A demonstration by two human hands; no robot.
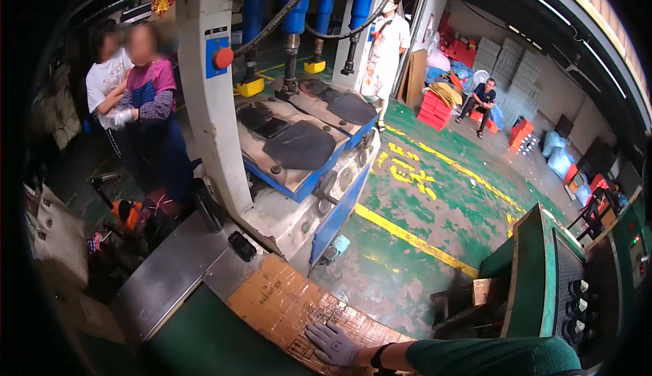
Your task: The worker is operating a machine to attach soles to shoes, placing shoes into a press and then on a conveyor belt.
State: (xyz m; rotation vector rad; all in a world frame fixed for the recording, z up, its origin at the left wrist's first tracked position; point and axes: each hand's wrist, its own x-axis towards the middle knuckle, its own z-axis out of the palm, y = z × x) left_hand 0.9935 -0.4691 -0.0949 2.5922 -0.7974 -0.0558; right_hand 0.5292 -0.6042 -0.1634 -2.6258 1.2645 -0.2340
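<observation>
My right hand (333, 344), in a light grey work glove with a black band at the wrist, lies flat with its fingers spread. It rests palm down on a flattened brown cardboard sheet (272, 297), which is partly covered in shiny clear tape. No object shows in its grasp, though the space under the palm is hidden. The cardboard lies along the edge of a green surface (197, 335), beside a grey metal plate (166, 274). My left hand is out of the picture.
Ahead stands a press machine (217, 104) with blue cylinders, a red button (223, 58) and black pads (299, 144). Two people (146, 98) stand at left, one (387, 50) behind the press; another (482, 101) sits far right. A green cabinet (536, 267) stands at right.
</observation>
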